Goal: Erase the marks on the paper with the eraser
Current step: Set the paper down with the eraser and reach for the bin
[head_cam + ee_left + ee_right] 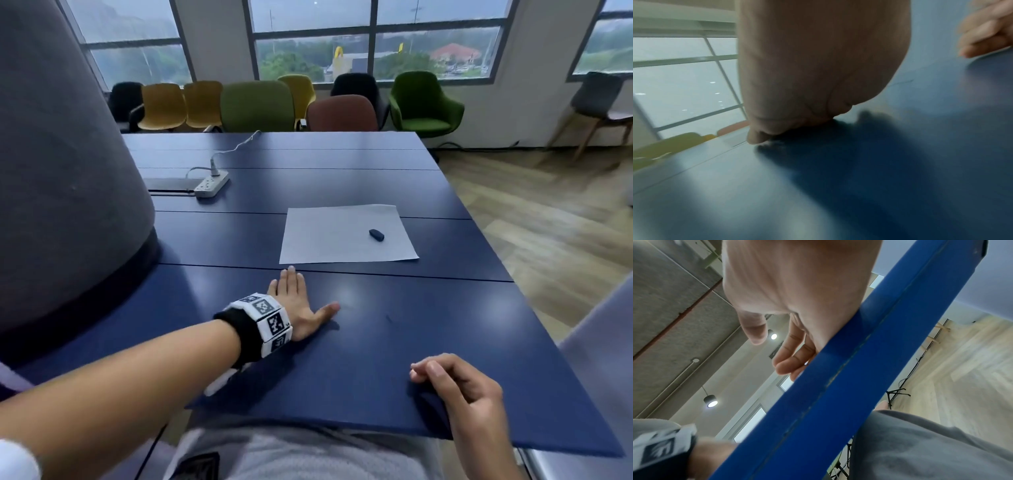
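Eraser (376, 235): small, dark, oblong, lying on the right half of the paper (329, 236), touched by neither hand. Paper: white, flat on the dark blue table (359, 181), past the middle seam and a little right of centre; marks on it too faint to make out in the head view.

Left hand (297, 304): palm down on the table just short of the paper's near edge, fingers straight and together, thumb spread to the right, holding nothing; fingertips near the sheet but apart from it. Banded at the wrist by a black strap with white coded tiles (269, 317). Left wrist view: heel of the palm pressed to the blue surface.

Right hand (459, 383): near the table's front edge, well apart from the paper, fingers loosely curled, empty. Right wrist view: same loose curl above the table edge (849, 369).

Further off: a white power strip (211, 184) with its cable at the far left, and a row of coloured chairs (257, 104) under the windows (373, 37).
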`<state>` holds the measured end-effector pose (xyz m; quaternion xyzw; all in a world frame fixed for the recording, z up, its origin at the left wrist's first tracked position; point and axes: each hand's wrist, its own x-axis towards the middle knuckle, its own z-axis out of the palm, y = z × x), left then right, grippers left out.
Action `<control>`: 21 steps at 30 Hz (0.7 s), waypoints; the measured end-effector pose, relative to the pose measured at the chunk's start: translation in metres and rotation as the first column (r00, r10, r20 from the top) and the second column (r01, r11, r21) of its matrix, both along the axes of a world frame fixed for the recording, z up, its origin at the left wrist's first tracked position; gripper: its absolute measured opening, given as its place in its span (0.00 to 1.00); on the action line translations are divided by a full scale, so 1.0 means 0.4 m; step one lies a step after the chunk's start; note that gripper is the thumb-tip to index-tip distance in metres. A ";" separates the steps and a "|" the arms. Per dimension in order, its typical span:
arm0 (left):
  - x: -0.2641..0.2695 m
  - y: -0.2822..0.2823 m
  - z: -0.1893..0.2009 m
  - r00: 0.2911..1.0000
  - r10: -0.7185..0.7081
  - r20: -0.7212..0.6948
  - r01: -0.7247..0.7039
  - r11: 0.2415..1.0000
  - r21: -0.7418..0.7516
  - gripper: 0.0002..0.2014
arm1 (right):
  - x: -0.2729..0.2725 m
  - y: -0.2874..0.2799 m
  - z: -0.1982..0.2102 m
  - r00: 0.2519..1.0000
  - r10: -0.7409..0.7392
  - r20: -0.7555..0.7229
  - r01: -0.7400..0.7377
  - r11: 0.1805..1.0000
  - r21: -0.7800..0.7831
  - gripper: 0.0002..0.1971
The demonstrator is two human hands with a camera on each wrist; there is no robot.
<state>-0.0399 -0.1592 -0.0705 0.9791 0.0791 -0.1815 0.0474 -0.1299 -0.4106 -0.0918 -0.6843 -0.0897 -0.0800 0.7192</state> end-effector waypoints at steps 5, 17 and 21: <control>0.033 -0.224 0.005 0.957 -0.280 -0.068 0.272 0.956 -0.114 0.60 | 0.006 -0.003 -0.013 1.000 -0.005 -0.003 0.005 0.999 -0.038 0.13; -0.014 0.016 0.014 1.000 0.021 0.006 -0.021 0.999 -0.025 0.44 | 0.002 -0.012 -0.015 1.000 0.006 0.010 -0.006 0.999 -0.036 0.12; -0.069 0.059 -0.019 0.990 0.139 0.020 -0.139 0.990 0.026 0.48 | 0.001 -0.007 -0.014 1.000 0.017 0.017 -0.017 0.999 -0.035 0.22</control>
